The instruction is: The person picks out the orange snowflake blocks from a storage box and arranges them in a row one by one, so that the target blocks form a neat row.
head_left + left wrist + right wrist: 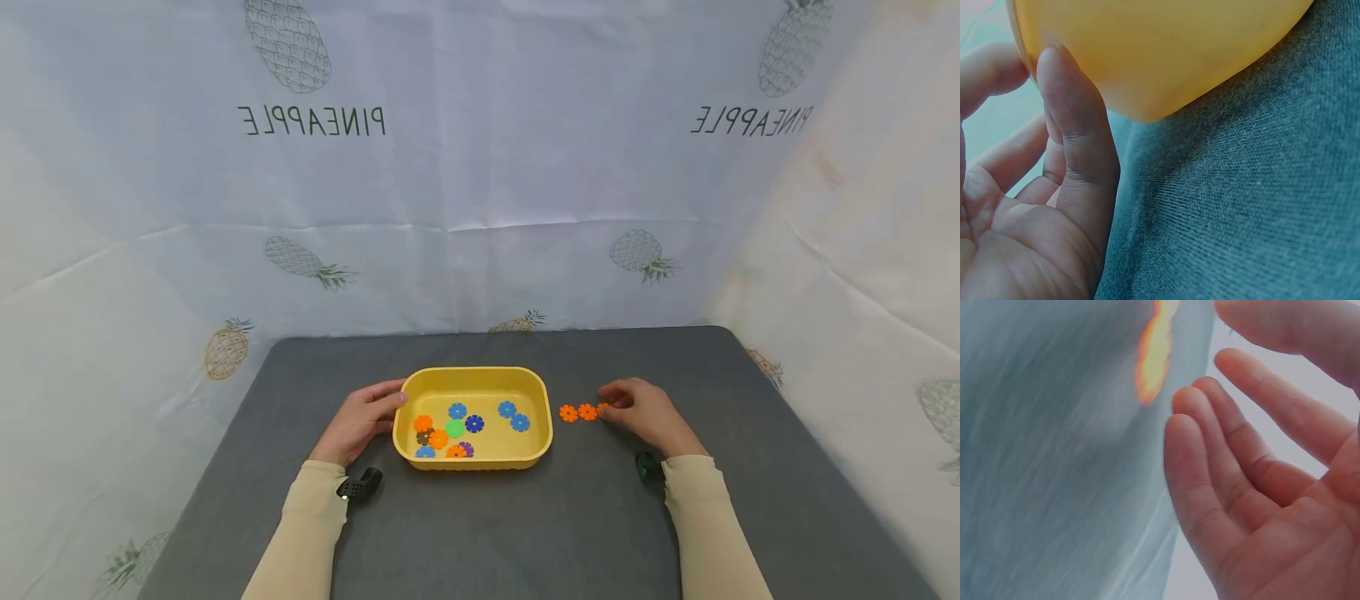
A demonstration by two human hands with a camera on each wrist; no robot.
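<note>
A yellow plastic tray (474, 463) stands on the table, and my left hand (360, 421) grips its left end. In the left wrist view the thumb (1075, 106) lies against the tray wall (1166, 56), with a finger behind the rim. To the right of the tray, orange notched plastic discs (568, 413) lie in a short row. My right hand (647, 412) is at the right end of that row, its fingertips over the last orange disc (603, 407). In the right wrist view, thumb and fingers are apart with nothing between them; the orange row (1155, 356) is blurred.
Inside the tray lie several loose discs: orange (423, 423), blue (507, 409), green (454, 428), dark blue (474, 424), brown and purple. The grey tabletop (525, 533) ends at the back against a white curtain (480, 275) with pineapple prints.
</note>
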